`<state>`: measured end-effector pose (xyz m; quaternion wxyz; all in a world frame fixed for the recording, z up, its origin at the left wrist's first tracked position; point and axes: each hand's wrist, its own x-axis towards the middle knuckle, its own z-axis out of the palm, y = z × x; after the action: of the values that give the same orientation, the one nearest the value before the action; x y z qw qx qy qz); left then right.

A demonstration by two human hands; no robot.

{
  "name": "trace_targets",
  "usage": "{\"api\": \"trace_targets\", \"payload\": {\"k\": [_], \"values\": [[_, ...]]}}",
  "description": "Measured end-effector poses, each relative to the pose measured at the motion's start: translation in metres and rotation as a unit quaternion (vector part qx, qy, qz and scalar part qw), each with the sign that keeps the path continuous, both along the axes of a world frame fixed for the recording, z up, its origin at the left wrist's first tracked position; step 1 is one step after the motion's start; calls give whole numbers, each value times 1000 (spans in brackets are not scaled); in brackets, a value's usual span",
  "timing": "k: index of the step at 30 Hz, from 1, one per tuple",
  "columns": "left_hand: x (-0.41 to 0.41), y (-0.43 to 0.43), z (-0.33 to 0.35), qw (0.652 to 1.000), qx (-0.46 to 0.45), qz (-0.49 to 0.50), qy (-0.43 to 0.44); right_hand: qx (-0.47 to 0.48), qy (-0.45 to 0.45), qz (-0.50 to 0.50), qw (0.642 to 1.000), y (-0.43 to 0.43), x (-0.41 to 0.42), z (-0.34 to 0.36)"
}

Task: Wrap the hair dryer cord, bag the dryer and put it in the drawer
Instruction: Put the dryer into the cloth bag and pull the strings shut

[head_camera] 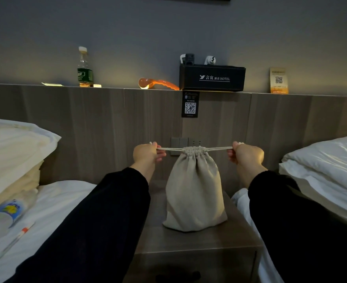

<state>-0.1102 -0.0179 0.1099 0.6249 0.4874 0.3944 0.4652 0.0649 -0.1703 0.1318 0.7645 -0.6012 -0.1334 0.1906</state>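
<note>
Our left hand (146, 153) and right hand (248, 154) each grip a drawstring (169, 148), cinching the bag (194, 193) shut on the desk (199, 240); next, we judge, the drawer.

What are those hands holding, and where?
The left hand grips the left drawstring of the bag, the right hand the right drawstring, both taut.

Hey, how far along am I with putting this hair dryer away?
Done, apparently: the beige cloth drawstring bag sits full on the brown wooden nightstand, mouth gathered; the dryer itself is hidden. In hand: the left hand and right hand hold the white drawstring cords taut, out to either side. Left: the bag is not yet in the drawer below, whose front looks closed.
</note>
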Motion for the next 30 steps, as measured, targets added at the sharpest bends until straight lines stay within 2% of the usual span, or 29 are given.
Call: {"api": "trace_targets", "payload": {"k": [3, 5, 6, 8, 9, 10, 11, 12, 13, 14, 16, 17, 18, 19, 20, 21, 22, 24, 26, 28, 30], "values": [[-8, -4, -14, 995, -14, -58, 84, 27, -26, 57, 998, 0, -10, -10], [-16, -6, -22, 973, -4, -96, 212, 62, -35, 128, 989, -4, -20, -14], [-20, -7, -23, 945, 40, -82, 315, 73, -38, 153, 985, -5, -24, -14], [-22, -9, -23, 831, 218, 34, 510, 76, -34, 175, 981, -6, -32, -9], [-20, -15, -22, 792, 313, 95, 515, 77, -30, 186, 979, -6, -35, -6], [-16, -24, -22, 781, 401, 116, 464, 83, -26, 197, 976, -4, -35, -4], [-12, -31, -23, 791, 460, 89, 393, 92, -25, 204, 974, -2, -36, -2], [-8, -39, -24, 814, 482, 28, 323, 99, -26, 206, 973, 0, -36, -1], [-3, -44, -26, 837, 466, -46, 283, 103, -31, 206, 973, 1, -37, 0], [1, -48, -30, 850, 435, -104, 278, 110, -39, 208, 971, 2, -36, 0], [6, -47, -39, 857, 403, -137, 291, 112, -48, 217, 969, 2, -37, -2], [8, -45, -41, 862, 402, -127, 282, 84, -74, 208, 972, 2, -36, -5], [9, -45, -42, 869, 400, -118, 265, 15, -144, 179, 973, 2, -33, -9], [10, -45, -42, 879, 390, -118, 248, -91, -256, 130, 954, 0, -29, -13], [12, -45, -41, 888, 374, -125, 235, -199, -382, 65, 900, -1, -25, -19], [13, -46, -41, 894, 361, -134, 228, -259, -483, 16, 836, -3, -23, -23], [14, -47, -40, 896, 355, -141, 227, -268, -539, 20, 798, -5, -23, -28], [14, -49, -41, 894, 345, -159, 236, -242, -546, 174, 783, -7, -23, -36], [12, -48, -44, 898, 317, -193, 237, -264, -487, 317, 770, -8, -21, -44], [13, -45, -51, 908, 272, -213, 237, -305, -500, 298, 754, -6, -15, -56], [16, -43, -60, 910, 271, -167, 265, -324, -517, 229, 758, -1, -10, -69]]}}
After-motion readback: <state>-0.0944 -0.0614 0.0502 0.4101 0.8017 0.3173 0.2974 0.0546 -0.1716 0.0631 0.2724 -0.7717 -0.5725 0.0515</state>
